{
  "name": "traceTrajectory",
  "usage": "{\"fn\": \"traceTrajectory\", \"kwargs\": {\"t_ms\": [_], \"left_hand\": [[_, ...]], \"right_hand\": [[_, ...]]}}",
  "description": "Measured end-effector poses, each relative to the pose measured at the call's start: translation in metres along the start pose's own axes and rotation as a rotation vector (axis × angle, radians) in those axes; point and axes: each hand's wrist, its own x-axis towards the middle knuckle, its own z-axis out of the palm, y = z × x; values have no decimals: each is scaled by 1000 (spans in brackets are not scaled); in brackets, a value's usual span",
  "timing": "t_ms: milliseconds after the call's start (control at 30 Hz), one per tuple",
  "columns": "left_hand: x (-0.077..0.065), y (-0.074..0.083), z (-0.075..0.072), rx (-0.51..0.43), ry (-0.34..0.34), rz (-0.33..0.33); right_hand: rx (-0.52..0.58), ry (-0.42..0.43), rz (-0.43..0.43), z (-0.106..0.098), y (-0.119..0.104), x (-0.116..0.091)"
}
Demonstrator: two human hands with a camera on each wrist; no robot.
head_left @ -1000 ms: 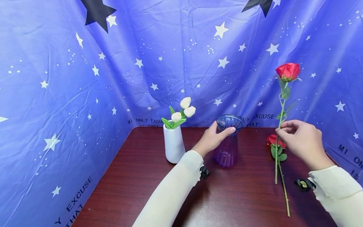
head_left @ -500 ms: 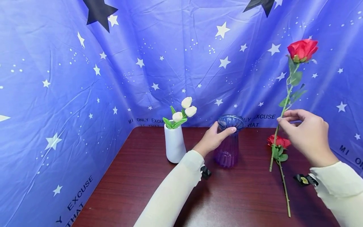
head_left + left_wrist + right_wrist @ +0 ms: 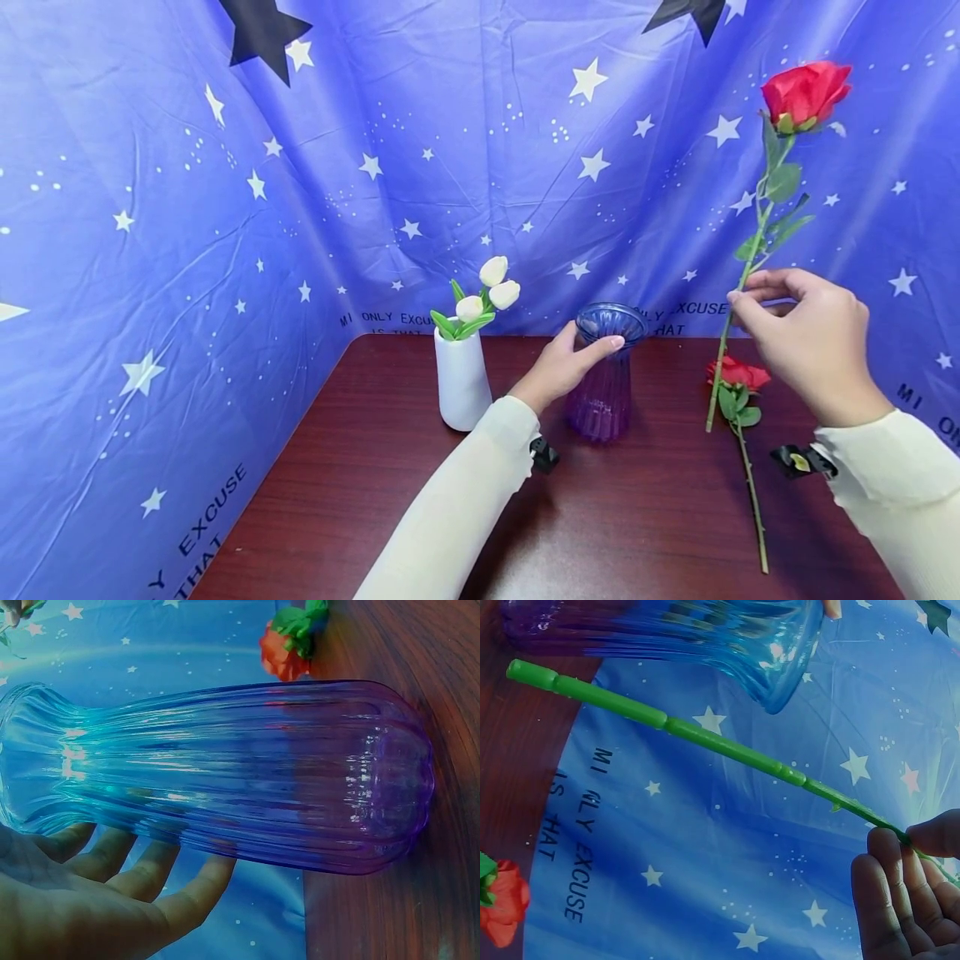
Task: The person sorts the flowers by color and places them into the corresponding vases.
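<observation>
My left hand grips a ribbed glass vase by its neck, thumb across the front below the flared rim. Blue at the top and purple lower down, the vase stands upright on the table. In the left wrist view, its fingers lie along one side of the glass. My right hand pinches a red rose partway down its stem, bloom up and leaning right. The right wrist view shows the green stem beside the vase, its cut end free. Another red rose lies on the table.
Left of the glass vase stands a white vase holding white tulips. The dark reddish wooden table meets a blue star-printed cloth at the back and sides.
My right hand has raised the rose; its bloom went up and right, and the stem tilted, its lower end swinging left. The left hand and the glass vase have stayed in place.
</observation>
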Motion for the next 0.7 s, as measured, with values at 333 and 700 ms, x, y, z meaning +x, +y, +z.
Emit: {"fn": "traceTrajectory", "kwargs": {"t_ms": [333, 700], "left_hand": [[-1, 0, -1, 2, 2, -10], [1, -1, -1, -35, -12, 9]], "right_hand": [[52, 20, 9, 0, -14, 6], [88, 51, 22, 3, -27, 12]]}}
